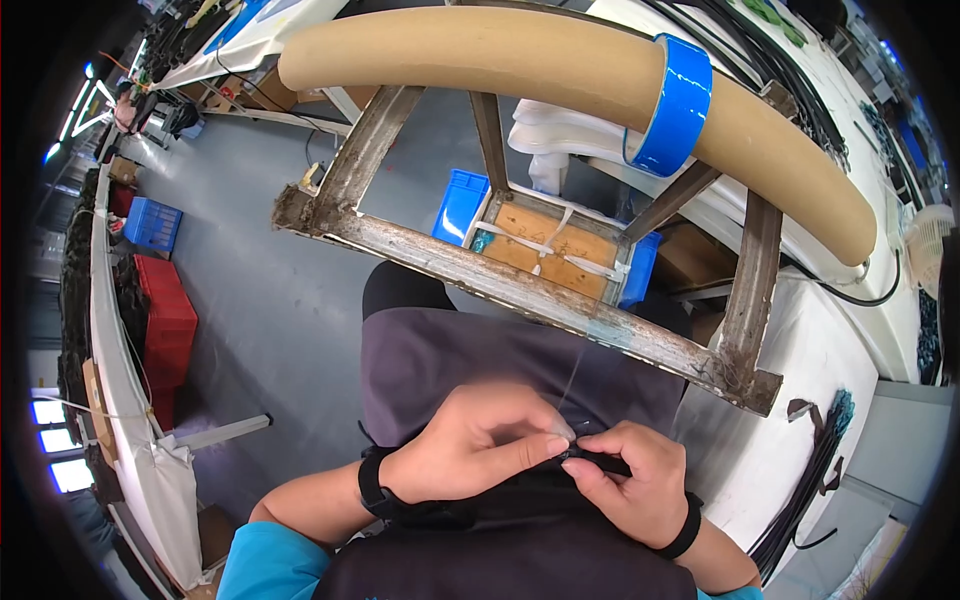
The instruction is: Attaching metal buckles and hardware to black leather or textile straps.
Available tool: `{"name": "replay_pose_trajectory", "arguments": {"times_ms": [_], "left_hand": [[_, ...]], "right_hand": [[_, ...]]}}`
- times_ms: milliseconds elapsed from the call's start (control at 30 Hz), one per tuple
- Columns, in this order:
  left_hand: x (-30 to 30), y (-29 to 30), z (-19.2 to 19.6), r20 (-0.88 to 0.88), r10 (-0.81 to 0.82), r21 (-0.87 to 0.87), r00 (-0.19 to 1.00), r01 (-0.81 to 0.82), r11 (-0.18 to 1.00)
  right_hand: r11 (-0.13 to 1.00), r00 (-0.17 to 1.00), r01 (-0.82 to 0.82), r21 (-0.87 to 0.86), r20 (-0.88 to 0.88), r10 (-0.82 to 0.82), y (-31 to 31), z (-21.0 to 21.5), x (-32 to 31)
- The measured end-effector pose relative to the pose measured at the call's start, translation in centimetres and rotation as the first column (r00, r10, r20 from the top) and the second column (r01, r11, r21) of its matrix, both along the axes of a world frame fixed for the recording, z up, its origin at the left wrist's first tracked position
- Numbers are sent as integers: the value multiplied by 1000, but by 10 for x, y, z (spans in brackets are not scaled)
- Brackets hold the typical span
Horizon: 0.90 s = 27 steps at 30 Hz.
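Above my lap, both hands meet at their fingertips. My left hand point(490, 440) is closed in a pinch where a thin pale thread point(572, 380) comes down from the metal frame. My right hand point(637, 482) grips a small black piece point(606, 460), partly hidden by the fingers; its exact kind does not show. Its near end touches or almost touches the left fingertips. Beyond my hands stands the worn metal frame point(530, 285), topped by a long curved tan tube point(480, 50). A roll of blue tape point(685, 105) is slipped around the tube.
Under the frame are a blue crate point(455, 215) and a brown board point(530, 235) crossed by white strips. A bundle of black strands point(800, 480) lies on the right-hand table point(730, 455). Red bins point(165, 320) and another blue crate point(152, 224) stand at left.
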<state>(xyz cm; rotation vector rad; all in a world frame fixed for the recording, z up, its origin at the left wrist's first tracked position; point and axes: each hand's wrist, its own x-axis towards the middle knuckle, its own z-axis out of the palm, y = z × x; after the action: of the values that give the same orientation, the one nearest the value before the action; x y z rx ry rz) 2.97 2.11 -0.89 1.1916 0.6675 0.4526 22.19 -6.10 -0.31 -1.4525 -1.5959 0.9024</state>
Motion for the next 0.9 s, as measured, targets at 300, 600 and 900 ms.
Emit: {"name": "replay_pose_trajectory", "arguments": {"times_ms": [300,600,900], "left_hand": [[-2,1,2,-85,-32,105,996,41,994],[-1,-6,-4,-73,64,-22,995,-66,998],[-3,4,0,-65,7,-88,998,-13,996]], "right_hand": [[952,985,-156,-262,-118,129,11,0,13],[984,999,-46,171,4,46,2,-6,-2],[989,990,-142,-46,1,142,5,2,5]]}}
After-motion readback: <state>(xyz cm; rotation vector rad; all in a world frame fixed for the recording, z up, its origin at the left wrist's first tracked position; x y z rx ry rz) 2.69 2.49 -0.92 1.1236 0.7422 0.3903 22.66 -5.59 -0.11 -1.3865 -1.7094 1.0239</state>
